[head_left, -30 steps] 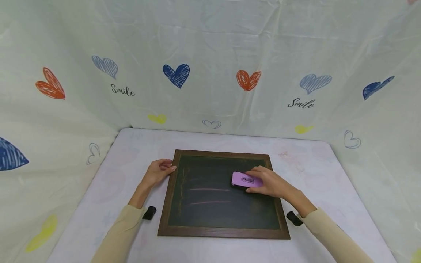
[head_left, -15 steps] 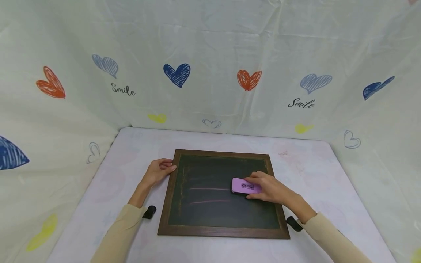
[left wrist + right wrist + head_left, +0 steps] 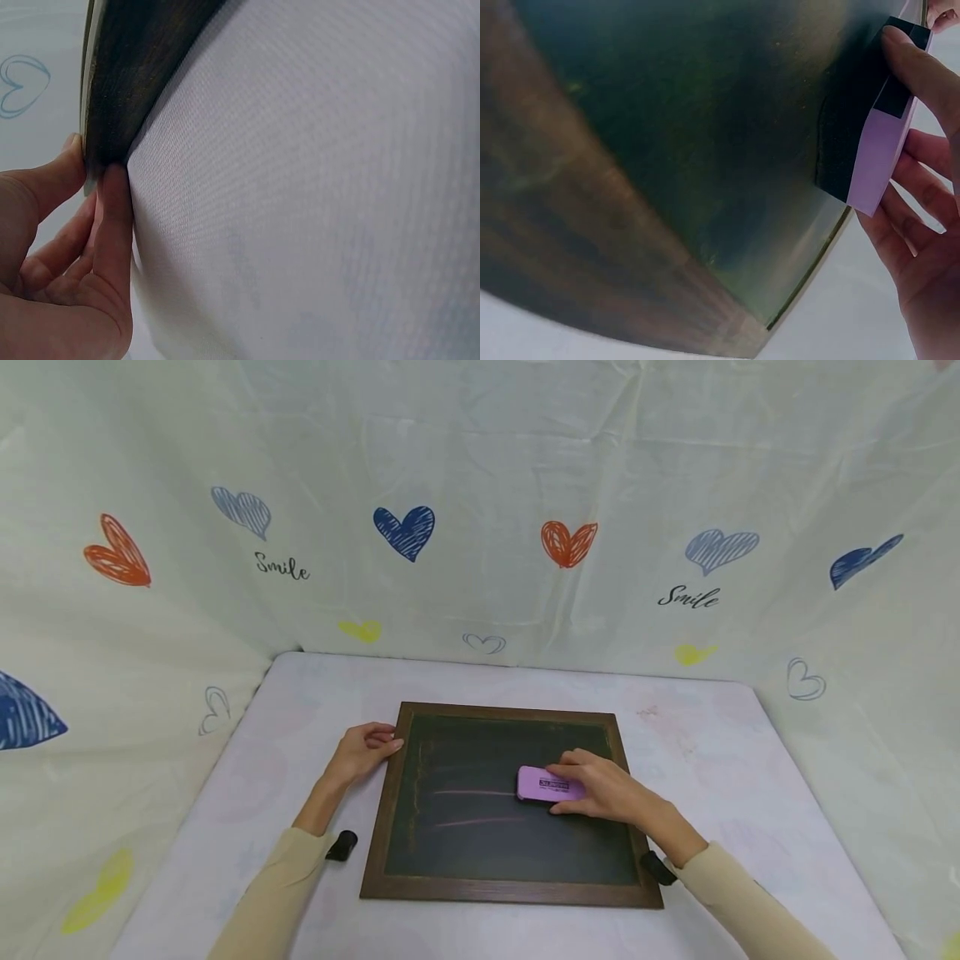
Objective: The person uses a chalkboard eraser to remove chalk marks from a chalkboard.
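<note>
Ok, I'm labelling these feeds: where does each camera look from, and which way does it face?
Head: worn on the head, facing forward and down at the board, tabletop and heart-printed backdrop; left hand, right hand and sleeves show.
Left wrist: worn on that wrist, facing the board's edge where the left hand pinches it; only that hand shows.
Right wrist: worn on that wrist, facing the board and eraser; the right hand shows, plus part of the other, top right.
Shared: head and right wrist both show the eraser.

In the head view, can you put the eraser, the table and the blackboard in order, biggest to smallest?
1. Table
2. Blackboard
3. Purple eraser, partly covered by the right hand
</note>
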Demonstrator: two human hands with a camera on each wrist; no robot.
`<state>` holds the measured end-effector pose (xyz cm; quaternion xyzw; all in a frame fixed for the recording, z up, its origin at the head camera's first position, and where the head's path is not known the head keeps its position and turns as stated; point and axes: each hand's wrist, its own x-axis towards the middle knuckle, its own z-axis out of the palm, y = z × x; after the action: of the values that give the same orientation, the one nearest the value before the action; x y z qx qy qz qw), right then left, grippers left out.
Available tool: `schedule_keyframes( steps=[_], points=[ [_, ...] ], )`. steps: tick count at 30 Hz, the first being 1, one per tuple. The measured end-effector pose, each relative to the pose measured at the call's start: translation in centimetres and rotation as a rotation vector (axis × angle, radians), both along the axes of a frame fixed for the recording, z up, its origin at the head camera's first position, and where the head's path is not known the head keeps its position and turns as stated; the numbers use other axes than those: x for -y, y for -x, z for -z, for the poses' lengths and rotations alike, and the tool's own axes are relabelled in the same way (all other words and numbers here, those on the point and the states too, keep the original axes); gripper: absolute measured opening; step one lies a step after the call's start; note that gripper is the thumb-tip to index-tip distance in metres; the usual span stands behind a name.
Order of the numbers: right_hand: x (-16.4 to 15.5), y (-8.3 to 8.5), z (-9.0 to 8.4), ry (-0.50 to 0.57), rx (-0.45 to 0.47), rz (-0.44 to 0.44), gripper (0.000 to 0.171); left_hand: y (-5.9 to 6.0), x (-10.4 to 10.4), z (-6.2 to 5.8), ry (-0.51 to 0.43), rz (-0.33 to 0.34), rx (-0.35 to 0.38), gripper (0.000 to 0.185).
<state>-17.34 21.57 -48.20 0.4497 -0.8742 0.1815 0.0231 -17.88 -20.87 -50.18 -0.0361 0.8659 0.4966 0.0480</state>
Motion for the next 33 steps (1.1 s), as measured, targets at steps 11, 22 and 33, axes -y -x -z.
schedule_keyframes(
  steps=[11, 22, 33],
  points=[
    [1.3, 0.1, -0.2, -0.021, 0.048, 0.007, 0.057, -0.3, -0.1, 0.1, -0.004, 0.000, -0.006, 0.040],
    [2.5, 0.4, -0.2, -0.013, 0.023, -0.018, 0.057, -0.2, 0.0, 0.0, -0.002, 0.002, -0.021, 0.040],
    [3.8, 0.6, -0.5, -0.031, 0.045, -0.019, 0.059, -0.2, 0.0, 0.0, -0.001, -0.010, -0.001, 0.040]
  ],
)
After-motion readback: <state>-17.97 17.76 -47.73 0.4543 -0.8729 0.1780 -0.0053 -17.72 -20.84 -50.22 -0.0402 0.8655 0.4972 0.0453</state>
